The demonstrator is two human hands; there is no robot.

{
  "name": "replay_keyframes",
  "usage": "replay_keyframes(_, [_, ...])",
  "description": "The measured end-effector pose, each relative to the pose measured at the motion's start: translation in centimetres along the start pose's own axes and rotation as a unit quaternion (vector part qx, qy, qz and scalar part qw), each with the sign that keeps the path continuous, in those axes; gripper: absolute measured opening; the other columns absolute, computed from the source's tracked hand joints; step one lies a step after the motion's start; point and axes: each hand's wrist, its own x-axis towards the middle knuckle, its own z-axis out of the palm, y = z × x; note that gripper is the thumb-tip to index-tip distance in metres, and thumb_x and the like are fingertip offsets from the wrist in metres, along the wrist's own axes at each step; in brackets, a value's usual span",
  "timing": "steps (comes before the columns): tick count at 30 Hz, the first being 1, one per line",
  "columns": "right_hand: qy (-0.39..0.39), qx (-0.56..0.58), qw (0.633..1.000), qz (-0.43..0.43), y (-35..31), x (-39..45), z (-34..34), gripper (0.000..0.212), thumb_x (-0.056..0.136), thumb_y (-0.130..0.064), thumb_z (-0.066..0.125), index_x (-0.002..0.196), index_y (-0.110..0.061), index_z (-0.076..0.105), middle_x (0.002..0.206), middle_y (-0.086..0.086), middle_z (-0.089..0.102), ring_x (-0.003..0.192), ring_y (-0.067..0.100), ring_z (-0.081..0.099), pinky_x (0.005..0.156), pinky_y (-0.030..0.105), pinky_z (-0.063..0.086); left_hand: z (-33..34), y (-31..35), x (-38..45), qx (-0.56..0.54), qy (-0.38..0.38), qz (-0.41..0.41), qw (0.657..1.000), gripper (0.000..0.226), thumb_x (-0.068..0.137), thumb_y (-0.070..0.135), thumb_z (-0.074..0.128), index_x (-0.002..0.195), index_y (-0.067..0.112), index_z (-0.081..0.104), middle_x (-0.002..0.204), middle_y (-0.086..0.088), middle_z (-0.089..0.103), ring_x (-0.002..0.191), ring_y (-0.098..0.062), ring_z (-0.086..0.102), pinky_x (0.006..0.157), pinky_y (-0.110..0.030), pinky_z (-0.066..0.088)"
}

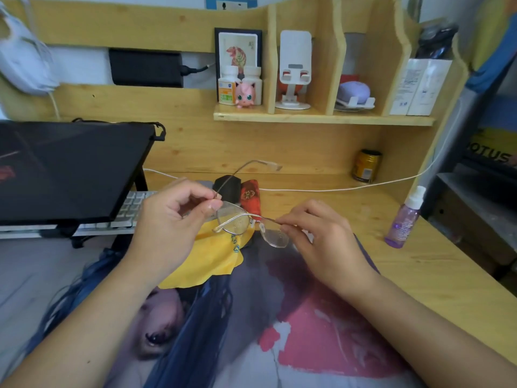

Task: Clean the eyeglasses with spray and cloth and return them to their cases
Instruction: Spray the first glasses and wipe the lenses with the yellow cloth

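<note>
Thin-wire eyeglasses (246, 219), seemingly metal, between hands.

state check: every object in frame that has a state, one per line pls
eyeglasses: held above the desk mat, one temple unfolded and sticking up, drops on the lenses
left hand: pinches the frame at a hinge
right hand: pinches the other side of the frame
yellow cloth: lying crumpled on the mat, untouched
spray bottle: upright on the desk, cap on
black case: behind the glasses, open or shut unclear
laptop: screen dark
</note>
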Motion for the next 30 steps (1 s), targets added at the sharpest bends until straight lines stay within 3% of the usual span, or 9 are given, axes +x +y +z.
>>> replay_keyframes(3, [-0.005,0.0,1.0,0.002,-0.1,0.2,-0.3,0.006,0.093,-0.013,0.069,0.095,-0.015,0.075,0.087,-0.005,0.062,0.083,0.009,0.055,0.078,0.018,0.041,0.0,-0.1,0.0,-0.004,-0.002,-0.009,1.0,0.036,0.088,0.0,0.072,0.079,0.036,0.071,0.087,0.005,0.072,0.082,-0.017,0.066,0.08,-0.034,0.054])
replay_keyframes(8, [0.053,0.068,0.991,0.101,0.0,0.2,-0.8,0.013,0.093,-0.005,0.062,0.089,-0.016,0.065,0.083,-0.009,0.062,0.077,0.007,0.058,0.071,0.02,0.045,-0.3,-0.2,0.3,-0.035,0.03,-0.023,0.999,0.035,0.089,0.001,0.07,0.079,0.035,0.071,0.083,0.011,0.074,0.076,-0.006,0.066,0.076,-0.025,0.056])
replay_keyframes(12, [-0.002,0.101,0.992,0.071,0.7,-0.4,-1.0,0.01,0.09,-0.006,0.063,0.092,-0.015,0.067,0.087,-0.012,0.063,0.079,0.009,0.062,0.075,0.022,0.048,-0.7,-0.2,0.5,-0.022,0.057,-0.017,0.998,0.026,0.091,0.002,0.07,0.083,0.027,0.071,0.079,0.014,0.073,0.074,-0.005,0.065,0.074,-0.023,0.055])
replay_keyframes(15, [-0.051,0.115,0.987,0.097,1.5,-0.5,-1.2,0.024,0.085,-0.002,0.057,0.103,-0.015,0.067,0.091,-0.007,0.066,0.081,0.011,0.064,0.075,0.02,0.049,-1.6,0.2,0.9,-0.035,0.07,-0.017,0.997,0.029,0.087,0.0,0.073,0.082,0.028,0.074,0.08,0.016,0.075,0.077,-0.001,0.067,0.075,-0.017,0.052])
replay_keyframes(18, [-0.105,0.127,0.957,0.237,2.4,0.8,-0.2,0.019,0.092,-0.007,0.057,0.098,-0.022,0.068,0.082,-0.001,0.068,0.069,0.007,0.059,0.067,0.019,0.046,-2.9,0.3,1.4,-0.047,0.055,-0.008,0.997,0.025,0.082,0.002,0.076,0.08,0.027,0.078,0.082,0.01,0.076,0.083,-0.008,0.07,0.079,-0.023,0.054])
replay_keyframes(20, [-0.19,0.129,0.914,0.334,2.8,2.6,1.4,0.013,0.098,-0.021,0.059,0.091,-0.018,0.069,0.071,0.007,0.065,0.057,0.013,0.055,0.055,0.024,0.046,-3.2,0.6,1.3,-0.055,0.027,0.001,0.998,0.021,0.078,0.002,0.076,0.078,0.024,0.078,0.08,0.009,0.076,0.08,-0.008,0.069,0.077,-0.021,0.053])
replay_keyframes(21, [-0.231,0.132,0.891,0.368,2.8,3.4,2.3,0.02,0.1,-0.029,0.058,0.088,-0.016,0.067,0.065,0.008,0.061,0.051,0.015,0.051,0.047,0.022,0.042,-3.1,0.8,1.2,-0.059,0.009,0.003,0.998,0.02,0.077,0.002,0.076,0.077,0.022,0.077,0.079,0.008,0.075,0.078,-0.006,0.068,0.075,-0.018,0.052])
replay_keyframes(25, [-0.284,0.14,0.853,0.416,2.4,6.0,5.8,0.03,0.092,-0.047,0.064,0.078,-0.021,0.06,0.069,0.007,0.054,0.055,0.021,0.045,0.046,0.025,0.035,-2.6,1.1,0.8,-0.077,-0.047,0.004,0.996,0.01,0.072,0.009,0.075,0.081,0.009,0.076,0.08,-0.004,0.073,0.073,-0.008,0.066,0.068,-0.016,0.051])
replay_keyframes(30, [-0.275,0.19,0.818,0.469,2.1,7.2,6.9,0.026,0.087,-0.03,0.075,0.072,-0.021,0.056,0.065,0.003,0.047,0.053,0.015,0.035,0.044,0.019,0.028,-1.6,1.0,0.5,-0.122,-0.065,-0.024,0.99,0.006,0.067,0.012,0.074,0.071,0.009,0.077,0.075,0.004,0.073,0.067,-0.004,0.065,0.063,-0.011,0.049])
